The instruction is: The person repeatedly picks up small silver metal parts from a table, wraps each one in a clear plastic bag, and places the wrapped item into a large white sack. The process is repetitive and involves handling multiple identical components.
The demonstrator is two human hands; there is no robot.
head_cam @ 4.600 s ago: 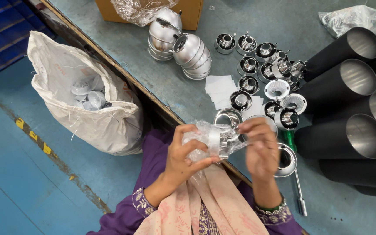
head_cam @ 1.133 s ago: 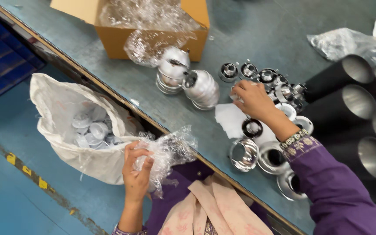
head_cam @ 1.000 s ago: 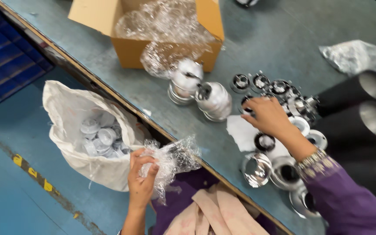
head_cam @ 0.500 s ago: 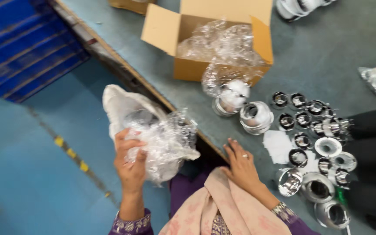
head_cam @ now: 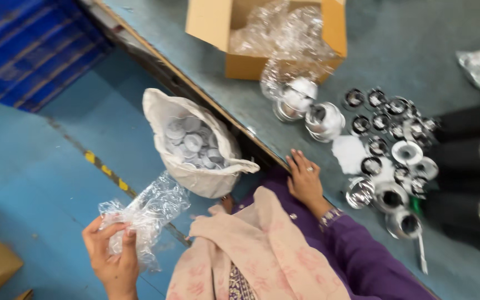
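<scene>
The left hand (head_cam: 112, 253) is out over the blue floor (head_cam: 34, 166), well away from the table, with its fingers pinched around a crumpled clear plastic wrapper (head_cam: 143, 214) that trails up and to the right from the fist. The right hand (head_cam: 305, 180) lies flat with fingers spread on the edge of the grey table (head_cam: 418, 50), holding nothing. A white sack (head_cam: 195, 153) with pale round pieces inside hangs at the table edge, between the two hands. Just right of the right hand sits a crowded cluster of shiny metal cups (head_cam: 387, 147), with dark tubes (head_cam: 473, 161) beyond and an open cardboard box (head_cam: 268, 33) full of more wrapping farther back. The wrapper is light and only loosely gathered, so it could slip free and drift onto the floor. The resting hand is near enough to the cups that a careless sweep could knock them over the edge.
</scene>
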